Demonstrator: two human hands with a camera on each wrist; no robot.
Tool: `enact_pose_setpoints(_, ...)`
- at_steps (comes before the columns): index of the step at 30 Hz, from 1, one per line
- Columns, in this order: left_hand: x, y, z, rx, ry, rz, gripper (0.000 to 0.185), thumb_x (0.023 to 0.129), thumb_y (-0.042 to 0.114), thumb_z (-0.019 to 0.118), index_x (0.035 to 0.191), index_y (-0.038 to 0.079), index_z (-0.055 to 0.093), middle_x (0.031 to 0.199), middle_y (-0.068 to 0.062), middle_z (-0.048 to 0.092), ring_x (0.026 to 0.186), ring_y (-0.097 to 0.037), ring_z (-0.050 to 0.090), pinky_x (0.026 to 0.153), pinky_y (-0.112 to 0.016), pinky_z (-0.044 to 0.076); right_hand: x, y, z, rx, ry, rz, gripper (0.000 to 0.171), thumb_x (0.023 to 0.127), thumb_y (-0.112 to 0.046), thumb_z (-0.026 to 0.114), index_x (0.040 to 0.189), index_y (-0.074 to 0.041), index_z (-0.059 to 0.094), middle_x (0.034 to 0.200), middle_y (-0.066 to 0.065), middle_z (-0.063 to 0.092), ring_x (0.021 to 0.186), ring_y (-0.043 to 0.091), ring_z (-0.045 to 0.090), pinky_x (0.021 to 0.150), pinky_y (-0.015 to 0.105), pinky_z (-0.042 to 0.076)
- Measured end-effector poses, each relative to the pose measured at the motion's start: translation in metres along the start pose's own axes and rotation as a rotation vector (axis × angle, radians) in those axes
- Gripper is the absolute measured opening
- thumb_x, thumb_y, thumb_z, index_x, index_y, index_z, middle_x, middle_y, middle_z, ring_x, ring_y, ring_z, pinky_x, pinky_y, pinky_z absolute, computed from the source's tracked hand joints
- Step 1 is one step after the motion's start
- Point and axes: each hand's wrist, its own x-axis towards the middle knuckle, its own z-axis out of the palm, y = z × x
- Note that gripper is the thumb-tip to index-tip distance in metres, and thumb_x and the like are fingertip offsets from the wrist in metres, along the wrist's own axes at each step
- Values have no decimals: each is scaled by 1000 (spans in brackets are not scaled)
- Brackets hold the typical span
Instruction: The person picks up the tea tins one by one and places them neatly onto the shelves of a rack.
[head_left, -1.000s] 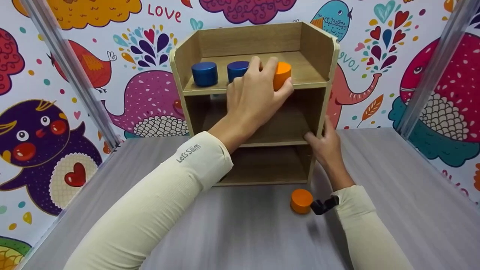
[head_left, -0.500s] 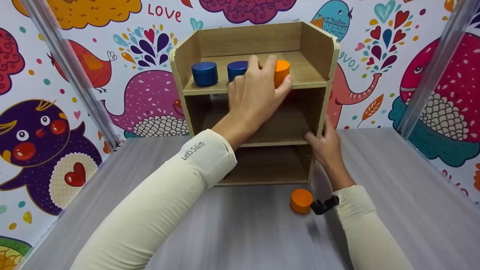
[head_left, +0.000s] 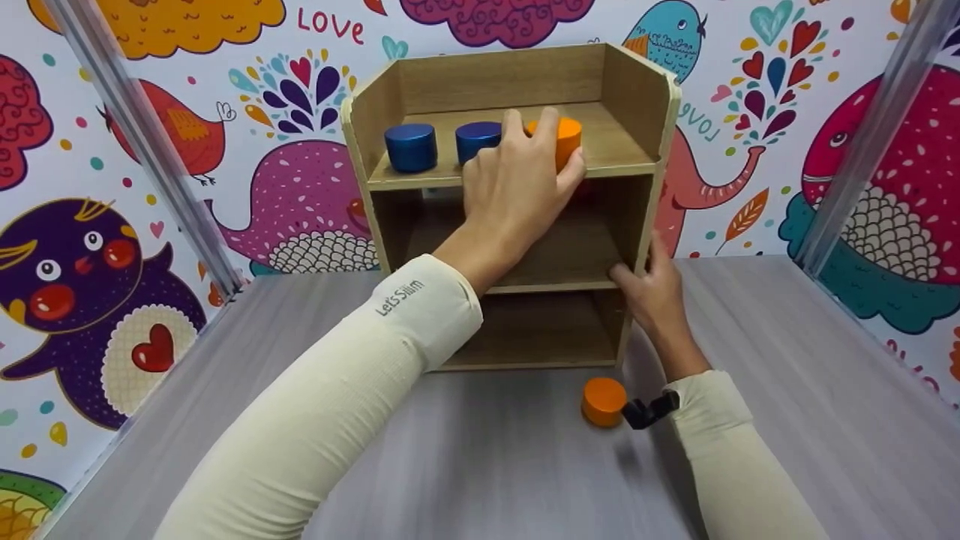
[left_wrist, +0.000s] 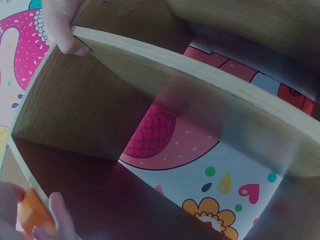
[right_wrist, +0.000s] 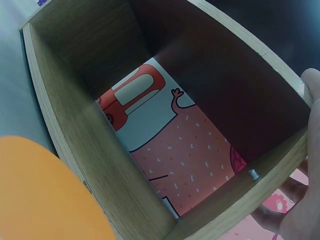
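In the head view, my left hand (head_left: 517, 180) reaches to the top of a small wooden shelf (head_left: 525, 289) and grips an orange cylinder (head_left: 569, 137) between thumb and fingers, partly hiding it. To its left, two blue cylinders stand along the front of the top board: one blue cylinder (head_left: 411, 148) near the left end, another blue cylinder (head_left: 471, 144) partly behind my fingers. My right hand (head_left: 654, 296) holds the shelf's right side panel at the middle board, the thumb on the inside. A second orange cylinder (head_left: 603, 403) stands on the table below, near my right wrist.
The shelf stands on a grey table (head_left: 480, 465) against a patterned wall (head_left: 300, 202). Raised side panels and a back board border its top. Metal posts (head_left: 135, 142) rise at both sides. A black wrist mount (head_left: 649, 410) sits beside the lower orange cylinder.
My left hand has shifted the orange cylinder slightly back on the top board, the forearm moving a little right and forward. The right hand and the other cylinders stay in place.
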Motion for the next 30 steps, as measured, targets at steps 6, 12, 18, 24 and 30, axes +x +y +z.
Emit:
enact_pose_setpoints(6,1,1,1,10,6,-8,48,101,53,50,139,23,56,107,-6,60,66,-21,61,64,-32,55,0,0,0,-8,3,3,66,89,-21,63,151,-20,42,140,15,57,123,33,55,108,56,42)
enact_pose_setpoints(12,1,1,1,10,6,-15,49,101,53,50,138,21,55,107,-6,61,66,-21,62,64,-32,56,1,0,1,2,2,12,67,89,-21,63,152,-21,42,141,15,56,124,33,55,109,56,42)
enact_pose_setpoints(18,0,2,2,18,5,-15,52,101,52,50,141,20,53,108,-7,62,66,-20,63,64,-32,57,1,0,0,-31,10,12,61,89,-23,62,147,-22,45,134,13,58,119,31,55,106,53,42)
enact_pose_setpoints(24,-1,2,2,2,1,-18,59,100,52,51,149,19,48,118,-8,61,68,-20,65,66,-32,58,1,0,-1,-32,5,11,61,89,-24,62,148,-21,44,135,13,57,119,31,55,107,54,42)
enact_pose_setpoints(30,-3,1,2,-11,14,-11,61,100,53,52,150,20,46,127,-10,57,64,-19,63,62,-31,57,1,1,-1,-28,8,5,63,89,-23,62,149,-20,44,137,13,57,121,32,55,107,55,43)
